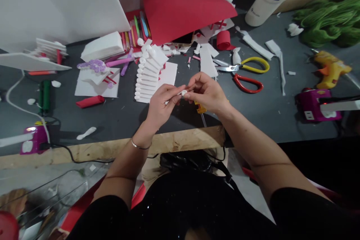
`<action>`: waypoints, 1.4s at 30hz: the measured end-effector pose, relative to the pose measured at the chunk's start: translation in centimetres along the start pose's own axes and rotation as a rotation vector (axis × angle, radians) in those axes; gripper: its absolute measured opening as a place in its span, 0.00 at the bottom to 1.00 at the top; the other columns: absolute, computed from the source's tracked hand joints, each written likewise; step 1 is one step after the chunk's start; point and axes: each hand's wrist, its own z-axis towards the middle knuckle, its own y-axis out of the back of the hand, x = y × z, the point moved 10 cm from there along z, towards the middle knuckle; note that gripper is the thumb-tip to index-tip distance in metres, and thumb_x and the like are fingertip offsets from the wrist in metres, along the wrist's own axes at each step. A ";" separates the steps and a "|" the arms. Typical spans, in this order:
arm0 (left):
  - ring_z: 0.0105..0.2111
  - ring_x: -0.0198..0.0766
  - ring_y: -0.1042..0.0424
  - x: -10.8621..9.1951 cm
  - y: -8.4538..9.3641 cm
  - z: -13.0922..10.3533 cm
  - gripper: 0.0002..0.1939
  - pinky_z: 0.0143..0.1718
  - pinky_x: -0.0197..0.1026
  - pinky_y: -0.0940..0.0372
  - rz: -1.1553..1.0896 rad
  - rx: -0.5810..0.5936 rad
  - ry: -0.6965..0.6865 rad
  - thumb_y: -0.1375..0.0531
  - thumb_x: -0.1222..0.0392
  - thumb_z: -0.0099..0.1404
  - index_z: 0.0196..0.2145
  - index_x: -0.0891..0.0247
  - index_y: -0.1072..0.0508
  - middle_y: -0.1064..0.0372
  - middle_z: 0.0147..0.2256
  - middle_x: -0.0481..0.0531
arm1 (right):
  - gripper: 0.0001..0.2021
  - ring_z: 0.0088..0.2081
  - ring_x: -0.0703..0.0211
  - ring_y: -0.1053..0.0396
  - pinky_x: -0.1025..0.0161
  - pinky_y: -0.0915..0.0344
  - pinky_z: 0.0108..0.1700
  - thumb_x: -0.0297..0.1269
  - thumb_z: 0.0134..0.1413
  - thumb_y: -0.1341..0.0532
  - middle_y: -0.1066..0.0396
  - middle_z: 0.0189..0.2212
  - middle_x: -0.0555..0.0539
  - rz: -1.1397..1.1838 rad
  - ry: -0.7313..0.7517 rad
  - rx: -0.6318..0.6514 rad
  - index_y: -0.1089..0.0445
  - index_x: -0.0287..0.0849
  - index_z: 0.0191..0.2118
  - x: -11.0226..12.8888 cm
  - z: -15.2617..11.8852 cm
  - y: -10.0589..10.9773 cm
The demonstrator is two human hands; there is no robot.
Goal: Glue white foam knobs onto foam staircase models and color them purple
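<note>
My left hand (163, 102) and my right hand (207, 92) meet over the front of the dark table, both closed. Between their fingertips is a small white rolled piece (183, 92) with a rounded end; fingers hide most of it. Just left of it, a row of similar white rolled pieces (146, 77) with knobbed ends lies side by side on white card. Under my right hand a yellow glue gun (200, 108) shows in part. Beyond that hand lie scissors (236, 68) with one yellow and one red handle, beside a white strip (208, 60).
Red sheet material (185, 15) covers the back middle. Green yarn (332, 18), a white tumbler (264, 0) and another yellow glue gun (330, 68) stand or lie on the right. Purple devices (315, 105) sit at both sides. A wooden edge (180, 139) runs along the table's front.
</note>
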 end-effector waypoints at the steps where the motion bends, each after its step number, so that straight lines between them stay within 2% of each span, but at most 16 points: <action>1: 0.31 0.31 0.26 0.2 -0.1 0.0 0.12 0.33 0.36 0.30 -0.024 0.008 0.020 0.38 0.48 0.75 0.49 0.51 0.17 0.24 0.39 0.49 | 0.28 0.27 0.67 0.30 0.67 0.31 0.29 0.59 0.44 0.23 0.28 0.27 0.57 0.006 0.003 -0.001 0.36 0.47 0.37 0.1 0.0 0.0; 4: 0.30 0.31 0.27 0.8 -0.1 -0.1 0.11 0.28 0.34 0.31 -0.083 -0.030 0.096 0.35 0.48 0.72 0.44 0.55 0.19 0.25 0.38 0.49 | 0.27 0.25 0.67 0.31 0.67 0.31 0.28 0.59 0.45 0.23 0.29 0.24 0.56 0.022 0.011 -0.009 0.34 0.46 0.35 0.3 0.0 0.0; 7: 0.32 0.33 0.26 1.3 0.1 -0.3 0.16 0.32 0.35 0.29 -0.115 -0.118 0.152 0.33 0.43 0.69 0.38 0.59 0.22 0.26 0.36 0.48 | 0.25 0.25 0.67 0.30 0.65 0.30 0.29 0.60 0.47 0.25 0.27 0.25 0.54 0.005 0.004 -0.009 0.29 0.44 0.35 0.3 -0.1 -0.3; 10: 0.31 0.32 0.27 1.8 0.3 -0.5 0.20 0.33 0.36 0.29 -0.143 -0.174 0.172 0.31 0.40 0.65 0.34 0.59 0.26 0.28 0.33 0.47 | 0.26 0.29 0.65 0.27 0.63 0.26 0.34 0.60 0.46 0.24 0.24 0.29 0.52 0.017 -0.002 0.011 0.26 0.43 0.38 0.3 -0.1 -0.8; 13: 0.30 0.32 0.28 1.6 0.4 -0.4 0.20 0.32 0.36 0.31 -0.141 -0.166 0.131 0.30 0.40 0.64 0.32 0.59 0.26 0.27 0.32 0.47 | 0.25 0.30 0.65 0.27 0.63 0.25 0.35 0.58 0.44 0.23 0.23 0.30 0.51 0.053 -0.015 0.038 0.25 0.43 0.38 -0.1 -0.1 -1.0; 19: 0.25 0.28 0.29 1.9 -0.2 0.0 0.18 0.26 0.35 0.31 -0.260 -0.068 0.155 0.30 0.43 0.66 0.31 0.59 0.27 0.28 0.32 0.45 | 0.21 0.27 0.68 0.29 0.66 0.27 0.33 0.56 0.51 0.26 0.23 0.28 0.52 0.105 -0.072 0.079 0.23 0.42 0.38 -0.8 -0.1 -0.9; 23: 0.26 0.29 0.26 2.0 -0.2 -0.2 0.16 0.27 0.34 0.29 -0.289 -0.080 0.180 0.30 0.45 0.67 0.35 0.59 0.27 0.27 0.35 0.46 | 0.22 0.27 0.68 0.28 0.67 0.27 0.31 0.56 0.50 0.25 0.25 0.26 0.54 0.162 -0.083 0.079 0.25 0.42 0.37 -0.9 0.0 -0.9; 26: 0.31 0.31 0.24 1.7 -0.1 -0.2 0.15 0.29 0.35 0.27 -0.237 -0.090 0.153 0.31 0.46 0.68 0.46 0.57 0.24 0.24 0.39 0.48 | 0.23 0.27 0.67 0.27 0.67 0.27 0.30 0.58 0.50 0.26 0.27 0.25 0.55 0.156 -0.075 0.079 0.28 0.43 0.36 -1.0 0.2 -1.0; 28: 0.35 0.33 0.22 1.2 -0.1 -0.1 0.15 0.32 0.36 0.26 -0.164 -0.070 0.114 0.33 0.46 0.69 0.49 0.56 0.22 0.23 0.41 0.50 | 0.24 0.27 0.66 0.27 0.67 0.27 0.30 0.60 0.51 0.27 0.28 0.25 0.55 0.137 -0.069 0.079 0.30 0.44 0.35 -1.1 0.3 -1.0; 30: 0.34 0.33 0.22 1.0 0.0 0.0 0.12 0.33 0.36 0.27 -0.098 -0.069 0.093 0.34 0.47 0.71 0.45 0.56 0.19 0.22 0.41 0.50 | 0.24 0.27 0.65 0.27 0.66 0.26 0.31 0.61 0.52 0.28 0.27 0.25 0.54 0.111 -0.058 0.071 0.30 0.44 0.35 -1.1 0.3 -0.9; 34: 0.25 0.29 0.27 0.6 0.6 -0.1 0.11 0.27 0.34 0.33 -0.038 -0.134 0.058 0.35 0.49 0.72 0.38 0.58 0.19 0.23 0.35 0.48 | 0.24 0.28 0.65 0.27 0.64 0.27 0.33 0.61 0.53 0.28 0.26 0.26 0.52 0.018 -0.012 0.025 0.27 0.42 0.36 -0.6 0.2 -0.5; 39: 0.28 0.30 0.27 -0.4 0.8 -0.1 0.12 0.31 0.34 0.33 0.075 -0.156 0.001 0.37 0.51 0.74 0.36 0.60 0.22 0.24 0.32 0.48 | 0.23 0.29 0.65 0.27 0.64 0.27 0.34 0.56 0.48 0.24 0.24 0.29 0.51 -0.005 0.071 -0.014 0.24 0.42 0.38 0.4 -0.1 -0.2; 42: 0.26 0.29 0.28 -0.5 0.8 -0.2 0.12 0.30 0.33 0.34 0.094 -0.149 -0.001 0.37 0.52 0.75 0.35 0.60 0.23 0.25 0.29 0.46 | 0.20 0.29 0.65 0.27 0.64 0.27 0.34 0.53 0.49 0.24 0.24 0.30 0.51 -0.012 0.081 -0.010 0.22 0.42 0.38 0.6 -0.1 -0.2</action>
